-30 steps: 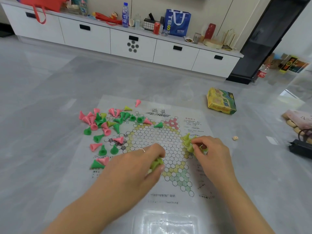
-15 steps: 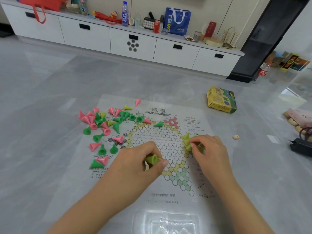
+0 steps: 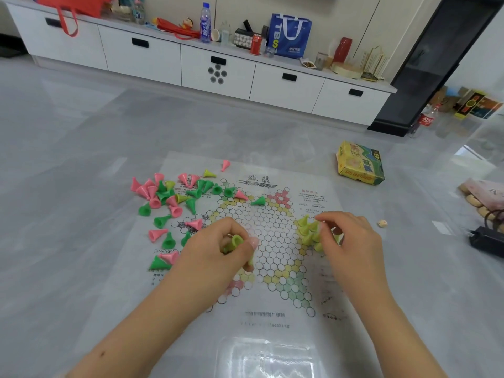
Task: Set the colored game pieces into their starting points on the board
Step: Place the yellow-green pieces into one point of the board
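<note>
- A grey tiled floor fills the room, with a long white cabinet against the far wall; a blue bag, a red can and a plastic bottle stand on top of it.
- A paper game board, printed with a star of small hexagon cells, lies flat on the floor in front of the person.
- The left hand is over the left part of the board, thumb and fingers curled round a yellow-green cone piece (more pieces may sit inside the fist, but that cannot be told).
- The right hand is over the right point of the star, its fingertips closed on one of the pieces there; its fingers hide exactly which.
- A cluster of yellow-green pieces stands upright in that right point, just beside the right hand's fingers.
- Loose pink and green pieces lie scattered, most tipped on their sides, over the board's left edge and the floor beside it.
- One green piece lies near the top of the star, apart from the rest.
- A yellow box sits on the floor to the right of the board.
- A small pale die lies beyond the right hand, on the floor.
</note>
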The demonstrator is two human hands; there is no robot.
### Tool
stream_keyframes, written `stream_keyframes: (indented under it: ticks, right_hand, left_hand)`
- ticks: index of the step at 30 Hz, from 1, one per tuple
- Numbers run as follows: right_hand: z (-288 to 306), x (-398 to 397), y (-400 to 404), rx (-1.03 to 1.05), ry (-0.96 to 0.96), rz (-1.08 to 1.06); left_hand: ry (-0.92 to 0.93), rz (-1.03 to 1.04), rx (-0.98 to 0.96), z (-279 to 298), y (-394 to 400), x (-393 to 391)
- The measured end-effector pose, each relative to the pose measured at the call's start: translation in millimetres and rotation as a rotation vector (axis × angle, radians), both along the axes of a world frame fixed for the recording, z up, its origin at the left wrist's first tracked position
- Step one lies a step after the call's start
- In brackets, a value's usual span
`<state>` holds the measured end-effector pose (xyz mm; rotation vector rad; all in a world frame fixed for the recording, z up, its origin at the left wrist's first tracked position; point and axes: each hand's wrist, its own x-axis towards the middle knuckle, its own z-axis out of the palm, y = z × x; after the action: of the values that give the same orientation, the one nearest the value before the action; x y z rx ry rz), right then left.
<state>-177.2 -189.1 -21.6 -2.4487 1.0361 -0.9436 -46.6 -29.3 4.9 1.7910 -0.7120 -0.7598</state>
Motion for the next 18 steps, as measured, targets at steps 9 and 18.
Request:
stream_keyframes:
  ticks: [9,18]
  right_hand:
    - [22.0,22.2,43.1,0.085,-0.046,0.541]
    - [24.7,21.8,45.2,0.129,-0.090,0.615]
  left_hand:
    - [0.559,0.030,-0.124,-1.4,-3.0,-3.1]
    - [0.524,0.043,-0.121,-0.9,-5.5,-4.7]
